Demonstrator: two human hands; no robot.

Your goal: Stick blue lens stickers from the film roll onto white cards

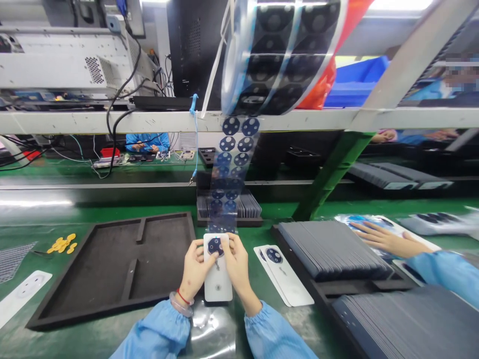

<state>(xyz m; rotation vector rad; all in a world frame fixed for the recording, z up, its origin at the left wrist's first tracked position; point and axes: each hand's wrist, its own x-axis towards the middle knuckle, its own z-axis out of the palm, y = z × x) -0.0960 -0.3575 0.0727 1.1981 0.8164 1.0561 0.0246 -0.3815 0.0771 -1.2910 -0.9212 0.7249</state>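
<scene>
A white phone back cover (218, 279) stands upright in front of me, its dark round camera area (215, 246) near the top. My left hand (195, 269) grips its left edge, with the thumb across the front just below the camera area. On the other side, my right hand (237, 259) holds the right edge and presses its thumb against the camera area. Directly behind the cover hangs a clear strip with dark round camera stickers (227, 144), coming down from a large roll (284, 55). Two more white back covers (290, 281) lie overlapping to the right of my right hand.
A black divided tray (93, 264) lies on the left, beside yellow round pieces (63, 243). Stacks of grey panels (333, 247) fill a tray on the right. A co-worker's hand (389, 240) rests on covers at far right. A green post (333, 174) rises behind.
</scene>
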